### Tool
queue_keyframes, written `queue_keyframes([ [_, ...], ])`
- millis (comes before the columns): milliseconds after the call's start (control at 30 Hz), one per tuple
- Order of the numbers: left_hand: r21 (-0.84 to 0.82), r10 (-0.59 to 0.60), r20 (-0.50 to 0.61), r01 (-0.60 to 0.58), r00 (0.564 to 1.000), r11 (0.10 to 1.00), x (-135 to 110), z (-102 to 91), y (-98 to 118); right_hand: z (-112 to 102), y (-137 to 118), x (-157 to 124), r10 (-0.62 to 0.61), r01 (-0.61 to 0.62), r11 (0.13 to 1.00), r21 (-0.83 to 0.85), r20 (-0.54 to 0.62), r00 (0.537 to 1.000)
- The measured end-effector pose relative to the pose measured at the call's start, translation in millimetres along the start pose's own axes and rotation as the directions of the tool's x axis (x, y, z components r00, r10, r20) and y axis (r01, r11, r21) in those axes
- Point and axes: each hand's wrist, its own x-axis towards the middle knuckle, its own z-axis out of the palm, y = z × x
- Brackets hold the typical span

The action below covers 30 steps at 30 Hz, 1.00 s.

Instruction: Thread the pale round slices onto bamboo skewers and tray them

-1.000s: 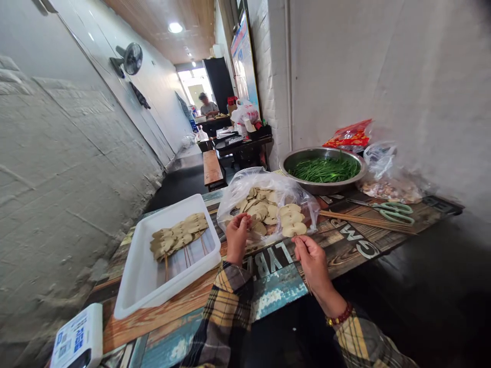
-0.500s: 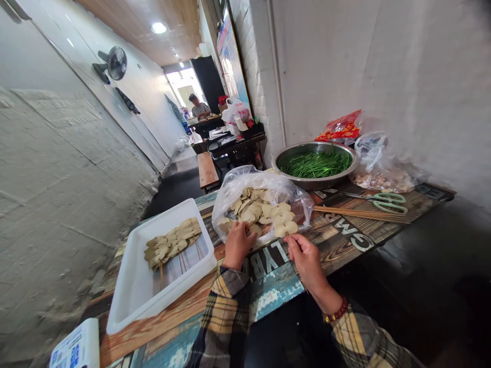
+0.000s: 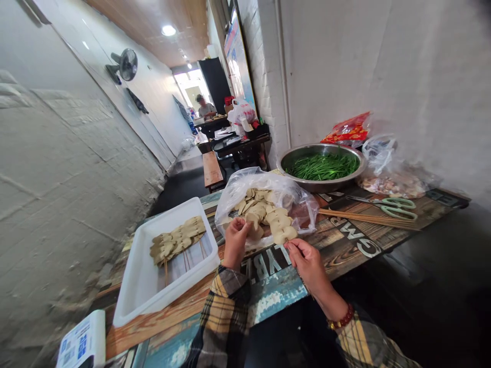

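Observation:
Between thumb and fingers of my left hand (image 3: pixel 235 244) is a thin, round beige slice (image 3: pixel 253 227), raised at the front of the clear plastic bag (image 3: pixel 227 193). More such slices (image 3: pixel 256 203) lie heaped in the bag. My right hand (image 3: pixel 306 258) pinches the lower end of a skewer that carries several overlapping slices (image 3: pixel 282 225); most of its stick is hidden by the slices and my fingers. To the left, finished-looking skewers of slices (image 3: pixel 178 239) lie side by side in a white plastic tray (image 3: pixel 134 291).
A steel bowl (image 3: pixel 282 166) of green stalks (image 3: pixel 322 166) stands behind the bag. Bare bamboo skewers (image 3: pixel 368 220) and green-handled scissors (image 3: pixel 399 207) lie at right, near a bag of pale pieces (image 3: pixel 395 184). A white box-like device (image 3: pixel 82 340) sits front left. A person (image 3: pixel 206 108) sits far back.
My left hand has lifted a slice up from the heap and now holds it toward the skewer. The skewer in my right hand has tilted slightly. The whole view has shifted a little.

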Motion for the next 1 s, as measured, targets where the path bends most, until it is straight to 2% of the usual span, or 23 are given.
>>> queue_keyframes([
  [100, -0.236, -0.121, 0.015, 0.121, 0.993, 0.964, -3, 1.6, 4, -1, 5, -2, 0.014, -0.017, 1.0, 0.024, 0.102, 0.995],
  [200, -0.348, -0.159, 0.032, 0.16, 0.987, 0.924, -5, 2.2, 6, -3, 7, -4, 0.036, -0.039, 0.999, 0.013, 0.174, 0.984],
  [300, -0.412, -0.187, 0.055, 0.193, 0.981, 0.891, -4, 0.1, 5, -4, 6, -5, 0.072, -0.073, 0.997, 0.001, 0.193, 0.979],
  [500, -0.394, -0.144, 0.035, 0.146, 0.989, 0.907, -2, -1.0, 2, -11, 3, -6, 0.088, -0.078, 0.996, -0.047, 0.264, 0.961],
  [600, -0.341, -0.133, 0.062, 0.146, 0.989, 0.928, -2, 0.1, 1, -20, 5, -6, 0.094, -0.067, 0.993, -0.097, 0.317, 0.944],
  [800, -0.3, -0.08, 0.06, 0.094, 0.995, 0.949, -3, -0.7, 4, -30, 5, -8, 0.121, -0.074, 0.986, -0.147, 0.347, 0.93],
  [1000, -0.303, -0.112, 0.038, 0.118, 0.993, 0.946, -4, -1.5, 7, -29, 5, -10, 0.114, -0.045, 0.981, -0.19, 0.371, 0.921],
])
